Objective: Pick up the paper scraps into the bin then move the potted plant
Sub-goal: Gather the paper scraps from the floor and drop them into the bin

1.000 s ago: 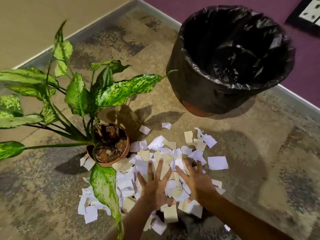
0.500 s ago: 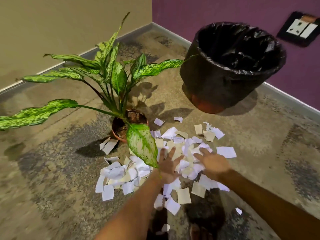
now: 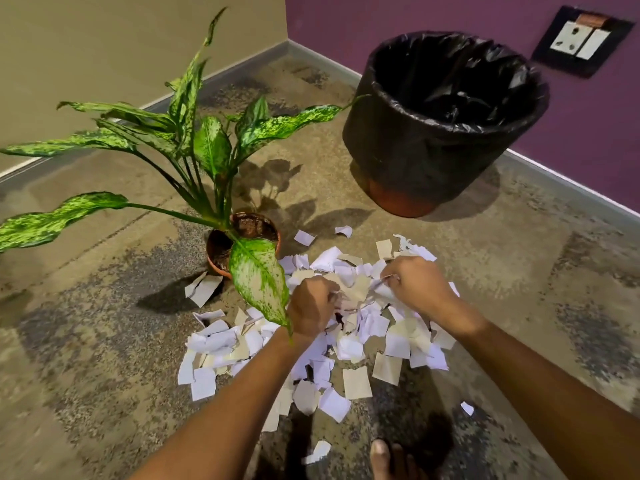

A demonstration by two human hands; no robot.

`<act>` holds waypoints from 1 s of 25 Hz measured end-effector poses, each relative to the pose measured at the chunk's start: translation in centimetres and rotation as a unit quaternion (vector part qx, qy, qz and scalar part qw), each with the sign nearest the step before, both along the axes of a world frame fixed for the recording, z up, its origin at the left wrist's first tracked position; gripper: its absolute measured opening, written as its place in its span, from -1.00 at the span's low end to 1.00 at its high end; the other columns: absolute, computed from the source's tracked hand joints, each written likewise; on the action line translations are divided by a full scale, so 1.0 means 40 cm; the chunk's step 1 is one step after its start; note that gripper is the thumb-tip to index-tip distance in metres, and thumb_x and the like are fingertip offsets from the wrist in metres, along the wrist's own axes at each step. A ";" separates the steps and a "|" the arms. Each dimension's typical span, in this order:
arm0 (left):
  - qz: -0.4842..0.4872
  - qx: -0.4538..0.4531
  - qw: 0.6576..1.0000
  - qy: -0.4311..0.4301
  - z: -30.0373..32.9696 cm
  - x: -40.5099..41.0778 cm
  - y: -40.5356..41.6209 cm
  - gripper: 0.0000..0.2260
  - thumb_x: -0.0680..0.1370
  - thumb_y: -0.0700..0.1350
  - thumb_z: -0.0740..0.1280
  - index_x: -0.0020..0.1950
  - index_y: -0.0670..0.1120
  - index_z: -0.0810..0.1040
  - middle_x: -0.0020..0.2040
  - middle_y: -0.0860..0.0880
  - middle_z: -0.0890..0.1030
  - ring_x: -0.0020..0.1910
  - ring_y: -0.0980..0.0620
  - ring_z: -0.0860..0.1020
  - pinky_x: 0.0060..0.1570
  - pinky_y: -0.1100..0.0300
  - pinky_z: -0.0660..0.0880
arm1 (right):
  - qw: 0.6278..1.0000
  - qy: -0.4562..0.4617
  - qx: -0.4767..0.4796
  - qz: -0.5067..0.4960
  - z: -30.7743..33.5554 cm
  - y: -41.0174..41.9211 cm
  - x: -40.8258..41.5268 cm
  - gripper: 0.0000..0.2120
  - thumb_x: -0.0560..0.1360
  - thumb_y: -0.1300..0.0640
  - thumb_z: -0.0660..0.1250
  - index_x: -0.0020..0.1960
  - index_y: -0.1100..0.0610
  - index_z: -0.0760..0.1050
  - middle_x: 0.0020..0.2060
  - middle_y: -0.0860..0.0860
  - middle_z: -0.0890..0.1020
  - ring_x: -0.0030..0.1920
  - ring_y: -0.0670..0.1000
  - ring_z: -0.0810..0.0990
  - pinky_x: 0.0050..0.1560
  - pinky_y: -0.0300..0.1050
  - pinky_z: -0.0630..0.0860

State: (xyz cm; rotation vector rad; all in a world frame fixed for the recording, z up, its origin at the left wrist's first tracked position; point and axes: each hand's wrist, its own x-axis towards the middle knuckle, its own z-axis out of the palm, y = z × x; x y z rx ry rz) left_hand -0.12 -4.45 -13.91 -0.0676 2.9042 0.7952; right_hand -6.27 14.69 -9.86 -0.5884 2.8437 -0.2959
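Two hands work in one heap of scraps (image 3: 349, 344) on the floor (image 3: 104, 358): several dozen white and tan pieces, too many and too overlapped to count. The left hand (image 3: 311, 306) is curled into the middle of the heap, gripping scraps. The right hand (image 3: 414, 287) is curled likewise, pinching scraps at the heap's far side. One plant (image 3: 214, 168) in a terracotta pot (image 3: 242, 244) stands just left of the heap, one leaf hanging over the left wrist. One bin (image 3: 443, 133) with a black liner stands beyond, near the purple wall (image 3: 398, 19). One wall socket (image 3: 581, 41); no writing readable.
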 end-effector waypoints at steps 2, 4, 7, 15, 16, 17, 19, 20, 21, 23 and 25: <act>0.031 0.001 0.999 0.015 0.002 0.003 0.002 -0.81 0.55 -0.19 0.26 0.00 -0.16 0.66 0.03 -0.14 0.64 0.03 -0.12 0.56 0.06 0.11 0.47 | 1.000 -0.019 -0.006 -0.007 0.004 -0.006 -0.005 -0.76 0.47 0.19 0.26 0.00 0.02 0.66 -0.03 0.04 0.68 0.01 0.11 0.60 -0.10 -0.09 0.51; 0.065 0.019 0.997 -0.021 -0.004 0.013 0.004 -0.82 0.55 -0.20 0.28 0.05 -0.17 0.66 0.07 -0.13 0.64 0.07 -0.10 0.56 0.10 0.13 0.46 | 0.996 -0.071 0.000 0.045 0.000 -0.011 0.000 -0.79 0.47 0.17 0.29 0.04 0.04 0.64 0.16 0.01 0.60 0.13 0.08 0.56 -0.04 -0.10 0.47; 0.064 0.056 0.994 -0.062 -0.015 0.015 0.003 -0.65 0.55 -0.22 0.30 0.34 -0.19 0.45 0.17 -0.14 0.60 0.02 0.04 0.62 0.03 0.26 0.53 | 0.974 -0.130 0.046 0.181 -0.038 -0.026 0.027 -0.79 0.43 0.22 0.30 0.02 0.08 0.62 0.51 -0.11 0.19 0.30 0.04 0.45 -0.01 -0.10 0.43; -0.091 -0.004 0.989 -0.120 -0.047 0.048 -0.008 -0.60 0.58 -0.39 0.17 0.42 -0.37 0.25 0.25 -0.09 0.47 0.36 -0.11 0.36 -0.10 0.61 0.34 | 0.974 -0.046 0.107 0.195 -0.120 -0.038 0.048 -0.81 0.42 0.31 0.25 -0.04 0.14 0.58 -0.02 0.10 0.63 0.01 0.18 0.58 -0.14 -0.12 0.38; -0.092 -0.014 0.988 -0.122 -0.047 0.043 -0.017 -0.65 0.59 -0.38 0.14 0.38 -0.34 0.34 0.20 -0.09 0.50 0.33 -0.13 0.38 -0.06 0.56 0.37 | 0.980 -0.032 0.096 0.172 -0.108 -0.035 0.039 -0.82 0.43 0.29 0.25 -0.04 0.15 0.59 -0.05 0.10 0.64 -0.01 0.17 0.58 -0.18 -0.13 0.34; -0.086 -0.044 0.990 -0.106 -0.043 0.036 -0.023 -0.68 0.59 -0.34 0.16 0.34 -0.27 0.44 0.21 -0.08 0.53 0.30 -0.11 0.43 0.04 0.47 0.39 | 0.984 -0.018 0.088 0.155 -0.097 -0.032 0.030 -0.82 0.43 0.28 0.25 -0.06 0.15 0.60 -0.07 0.09 0.64 -0.02 0.16 0.58 -0.20 -0.13 0.35; -0.087 -0.065 0.992 -0.070 -0.029 0.024 -0.036 -0.71 0.60 -0.25 0.18 0.30 -0.16 0.51 0.27 -0.10 0.53 0.26 -0.06 0.47 0.20 0.29 0.34 | 0.991 -0.001 0.062 0.120 -0.077 -0.027 0.013 -0.83 0.41 0.26 0.24 -0.13 0.13 0.60 -0.13 0.07 0.64 -0.07 0.14 0.58 -0.20 -0.09 0.45; -0.069 -0.052 0.994 -0.065 -0.013 0.018 -0.033 -0.72 0.60 -0.24 0.18 0.27 -0.16 0.53 0.25 -0.11 0.54 0.23 -0.07 0.49 0.20 0.25 0.33 | 0.994 -0.007 0.046 0.102 -0.067 -0.026 0.006 -0.85 0.40 0.27 0.24 -0.18 0.12 0.58 -0.17 0.07 0.63 -0.10 0.14 0.58 -0.19 -0.05 0.50; -0.048 -0.016 0.998 -0.041 -0.003 0.009 -0.026 -0.74 0.58 -0.27 0.20 0.21 -0.17 0.57 0.19 -0.14 0.57 0.18 -0.10 0.52 0.17 0.21 0.37 | 0.996 -0.021 0.035 0.084 -0.056 -0.025 -0.001 -0.86 0.39 0.27 0.24 -0.21 0.13 0.56 -0.19 0.08 0.63 -0.11 0.15 0.57 -0.18 -0.02 0.51; 0.013 0.042 0.997 0.069 0.034 -0.010 0.001 -0.77 0.46 -0.36 0.29 0.04 -0.20 0.65 0.03 -0.16 0.65 0.02 -0.15 0.60 0.02 0.17 0.48 | 0.997 -0.043 0.010 0.057 -0.010 -0.023 -0.021 -0.87 0.38 0.28 0.24 -0.21 0.15 0.56 -0.21 0.09 0.63 -0.13 0.15 0.57 -0.17 0.02 0.53; 0.113 0.095 0.977 0.155 0.089 -0.034 0.036 -0.75 0.42 -0.40 0.33 0.01 -0.18 0.68 0.01 -0.13 0.68 -0.03 -0.12 0.63 -0.03 0.17 0.50 | 0.998 -0.043 -0.037 0.024 0.071 -0.024 -0.045 -0.85 0.40 0.27 0.26 -0.17 0.16 0.61 -0.20 0.08 0.66 -0.13 0.12 0.60 -0.14 0.04 0.56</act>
